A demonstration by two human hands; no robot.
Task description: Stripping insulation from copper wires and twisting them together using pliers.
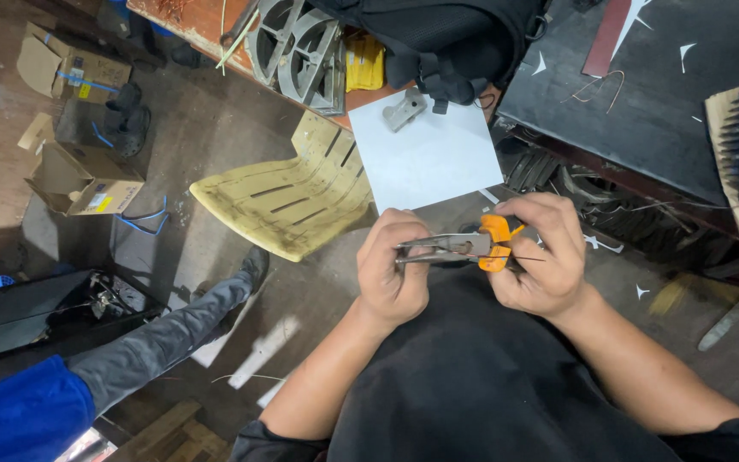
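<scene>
My left hand is closed around the metal jaws of a pair of pliers, held level in front of my chest. The orange handles sit in my right hand, whose fingers curl over them. A thin dark wire sticks out to the right past the handles, between my right fingers. Both hands are close together above my black apron.
A white sheet with a small metal part lies on a bench edge. A worn yellow plastic chair stands left of it. Cardboard boxes sit on the floor at left. Another person's leg in grey trousers stretches in from lower left. A black table is at right.
</scene>
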